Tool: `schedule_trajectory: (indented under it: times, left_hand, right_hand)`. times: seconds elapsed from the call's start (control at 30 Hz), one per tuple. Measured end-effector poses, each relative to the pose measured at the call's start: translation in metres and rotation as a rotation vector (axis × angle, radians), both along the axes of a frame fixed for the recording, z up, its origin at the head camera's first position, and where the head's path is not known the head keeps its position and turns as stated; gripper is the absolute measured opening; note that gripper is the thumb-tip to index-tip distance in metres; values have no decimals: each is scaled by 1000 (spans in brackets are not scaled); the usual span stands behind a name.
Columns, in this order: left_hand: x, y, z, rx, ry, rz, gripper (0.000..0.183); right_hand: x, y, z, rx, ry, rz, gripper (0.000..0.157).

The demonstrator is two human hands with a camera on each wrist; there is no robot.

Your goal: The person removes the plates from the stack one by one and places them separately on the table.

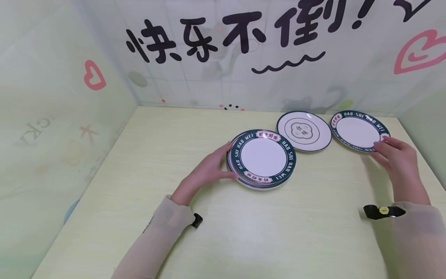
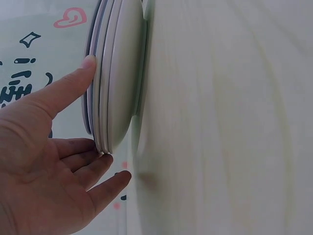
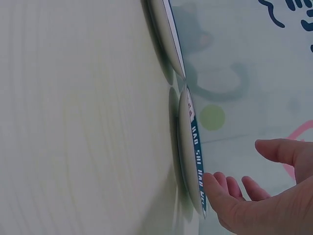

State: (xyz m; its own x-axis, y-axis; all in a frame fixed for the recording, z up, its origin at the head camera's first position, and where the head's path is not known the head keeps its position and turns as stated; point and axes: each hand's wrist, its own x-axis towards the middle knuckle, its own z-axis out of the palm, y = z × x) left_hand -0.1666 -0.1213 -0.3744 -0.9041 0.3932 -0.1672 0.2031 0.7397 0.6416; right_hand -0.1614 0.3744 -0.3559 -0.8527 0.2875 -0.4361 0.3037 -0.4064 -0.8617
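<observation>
A stack of several round plates (image 1: 263, 158) rests on the table; the top one has a white centre and a dark green lettered rim. My left hand (image 1: 210, 164) touches the stack's left edge, thumb and fingers spread along the rims. In the left wrist view, the thumb (image 2: 73, 84) meets the rims, and the fingers (image 2: 98, 171) lie at their lower edge. A single green-rimmed plate (image 1: 359, 131) lies at the back right. My right hand (image 1: 398, 159) is at its right rim, fingertips overlapping the edge, with the fingers loosely spread in the right wrist view.
A white plate (image 1: 308, 137) with thin dark rings and a central emblem lies between the stack and the single plate, close beside both. The pale table (image 1: 244, 232) meets a printed back wall (image 1: 223, 85), with side walls left and right.
</observation>
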Motion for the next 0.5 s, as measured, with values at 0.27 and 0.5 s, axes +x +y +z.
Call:
schedule_trajectory:
  times: [0.27, 0.5]
  left_hand:
    - [0, 0, 0, 8, -6, 1, 109]
    - [-1, 0, 1, 11, -5, -1, 109]
  right_hand:
    - [0, -18, 4, 15, 41, 43, 36]
    - [-2, -30, 3, 60, 60, 88, 35]
